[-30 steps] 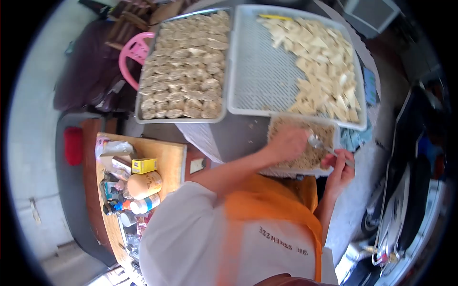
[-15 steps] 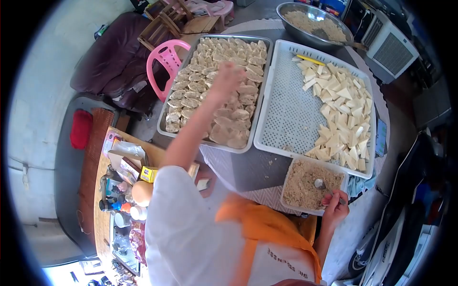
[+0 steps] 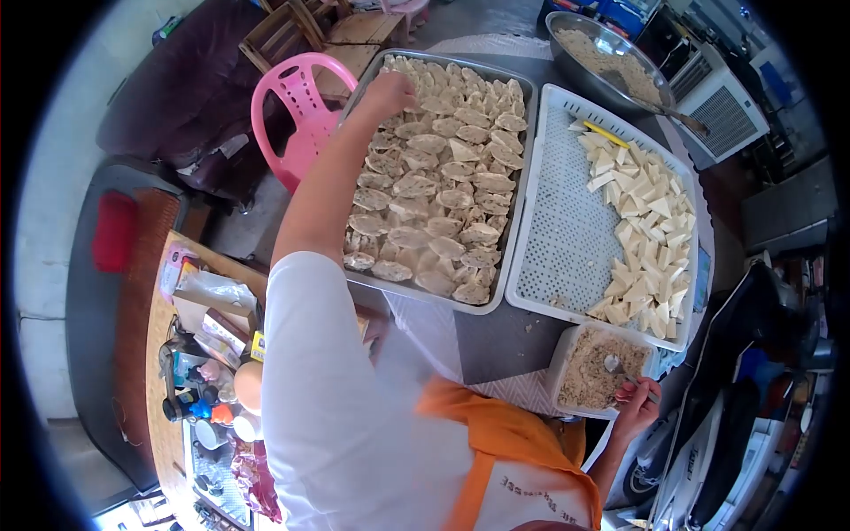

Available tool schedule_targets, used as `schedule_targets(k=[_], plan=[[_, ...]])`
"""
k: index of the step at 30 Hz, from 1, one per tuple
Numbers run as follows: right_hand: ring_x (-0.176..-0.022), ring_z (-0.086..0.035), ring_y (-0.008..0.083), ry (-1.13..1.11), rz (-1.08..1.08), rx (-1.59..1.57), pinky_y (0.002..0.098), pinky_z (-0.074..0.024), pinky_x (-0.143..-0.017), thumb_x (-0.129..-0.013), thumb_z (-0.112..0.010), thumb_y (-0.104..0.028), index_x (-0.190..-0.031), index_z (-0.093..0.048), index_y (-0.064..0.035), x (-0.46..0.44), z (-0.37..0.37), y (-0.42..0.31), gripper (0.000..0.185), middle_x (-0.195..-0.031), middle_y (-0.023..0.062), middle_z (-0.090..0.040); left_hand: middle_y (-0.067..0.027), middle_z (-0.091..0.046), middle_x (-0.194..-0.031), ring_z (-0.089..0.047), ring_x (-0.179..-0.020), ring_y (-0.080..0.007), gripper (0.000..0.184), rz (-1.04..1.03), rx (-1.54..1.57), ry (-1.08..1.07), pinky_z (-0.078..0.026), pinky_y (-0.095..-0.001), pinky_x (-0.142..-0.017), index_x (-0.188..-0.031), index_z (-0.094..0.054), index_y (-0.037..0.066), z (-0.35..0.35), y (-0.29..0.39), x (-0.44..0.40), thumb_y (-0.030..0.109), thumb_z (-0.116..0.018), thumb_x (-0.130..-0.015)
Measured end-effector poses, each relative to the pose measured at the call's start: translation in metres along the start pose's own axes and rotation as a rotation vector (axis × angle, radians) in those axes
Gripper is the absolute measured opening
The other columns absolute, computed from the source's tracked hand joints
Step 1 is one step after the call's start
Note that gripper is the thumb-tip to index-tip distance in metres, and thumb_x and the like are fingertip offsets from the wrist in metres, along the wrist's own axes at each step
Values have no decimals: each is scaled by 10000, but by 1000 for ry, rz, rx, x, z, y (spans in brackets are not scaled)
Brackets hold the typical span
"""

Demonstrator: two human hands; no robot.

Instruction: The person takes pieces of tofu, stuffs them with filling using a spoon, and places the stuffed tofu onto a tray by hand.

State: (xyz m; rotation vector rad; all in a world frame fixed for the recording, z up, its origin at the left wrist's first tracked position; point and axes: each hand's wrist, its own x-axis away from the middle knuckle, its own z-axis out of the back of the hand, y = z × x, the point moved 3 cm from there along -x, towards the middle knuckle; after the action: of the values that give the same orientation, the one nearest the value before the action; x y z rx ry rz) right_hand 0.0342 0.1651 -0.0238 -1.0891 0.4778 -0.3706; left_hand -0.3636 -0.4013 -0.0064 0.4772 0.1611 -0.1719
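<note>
My left hand (image 3: 390, 95) is over the far left corner of a metal tray (image 3: 498, 309), its fingers bent down and together at the pieces there. Whatever lies between the fingertips is hidden. Rows of pale, stuffed wedge-like pieces (image 3: 414, 186) fill the tray. My right hand (image 3: 637, 405) grips a metal spoon (image 3: 614, 364), whose bowl rests in crumbly brown filling (image 3: 589, 376). A white plastic tub (image 3: 558, 376) holds that filling. White cut triangles (image 3: 651, 230), like tofu, are heaped along the right side of a perforated white tray (image 3: 556, 221).
Behind the perforated tray stands a large steel bowl (image 3: 567, 53) with more filling and a long-handled utensil. A yellow strip-like object (image 3: 606, 134) lies by the triangles. A pink chair (image 3: 292, 102) is beside the metal tray. Bottles and boxes crowd a wooden table (image 3: 164, 345) at left.
My left hand has moved from the middle of the metal tray to its far left corner. My right hand still holds the spoon in the tub. The whole view has shifted.
</note>
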Motion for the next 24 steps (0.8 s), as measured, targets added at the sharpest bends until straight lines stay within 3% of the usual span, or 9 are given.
schedule_targets(k=[4,7,11,15,17,20,21,24], plan=[[-498,-553,99,21,6,1,210,-461,-466,-940,-471,-142,-912,-564,13,0,-1,-5,182,-673,69,-595,-183,-641,-789,-627,-762,-328,234,-24,-148,-86,-485,-418,-702,-783,-683,45,-11,-6,-19,253,-588,-732],[-497,-548,97,34,6,-9,209,-458,-466,-941,-476,-152,-914,-560,10,1,-2,-7,185,-667,66,-592,-188,-637,-789,-617,-774,-350,279,-72,-90,58,-474,-439,-710,-796,-670,30,-3,-15,-24,270,-532,-767],[-497,-544,98,25,-2,-5,207,-455,-464,-939,-483,-160,-915,-555,7,1,-3,-5,184,-656,60,-589,-204,-630,-831,-599,-813,-381,301,22,-43,97,-463,-457,-723,-829,-656,21,15,-6,-19,278,-502,-796],[-512,-548,92,79,-129,-45,204,-450,-460,-929,-507,-179,-918,-559,-18,1,0,3,170,-658,55,-588,-205,-631,-823,-600,-814,-371,284,-40,-38,239,-462,-458,-718,-870,-658,43,17,44,-13,282,-511,-830],[-526,-561,94,53,-117,-17,209,-461,-477,-926,-514,-176,-925,-560,-18,1,2,2,165,-672,52,-597,-192,-629,-837,-598,-821,-364,247,-228,-65,326,-467,-447,-718,-872,-657,50,5,75,-12,259,-528,-845],[-524,-572,99,22,-106,-47,216,-472,-487,-931,-508,-148,-934,-554,-4,1,1,0,152,-672,71,-618,-185,-615,-893,-586,-855,-365,202,-312,121,293,-469,-436,-735,-888,-647,42,-12,135,8,210,-544,-845],[-524,-574,100,16,-87,-54,217,-475,-488,-932,-502,-132,-926,-557,0,0,1,-1,144,-669,74,-619,-183,-599,-942,-577,-873,-359,178,-440,96,286,-469,-427,-752,-906,-636,36,-22,153,16,181,-553,-844],[-525,-577,101,3,-79,-60,219,-478,-492,-931,-492,-106,-902,-565,7,-1,-1,-6,137,-668,77,-621,-181,-598,-933,-570,-888,-350,174,-458,223,58,-460,-421,-778,-927,-632,43,-55,200,37,176,-569,-832]])
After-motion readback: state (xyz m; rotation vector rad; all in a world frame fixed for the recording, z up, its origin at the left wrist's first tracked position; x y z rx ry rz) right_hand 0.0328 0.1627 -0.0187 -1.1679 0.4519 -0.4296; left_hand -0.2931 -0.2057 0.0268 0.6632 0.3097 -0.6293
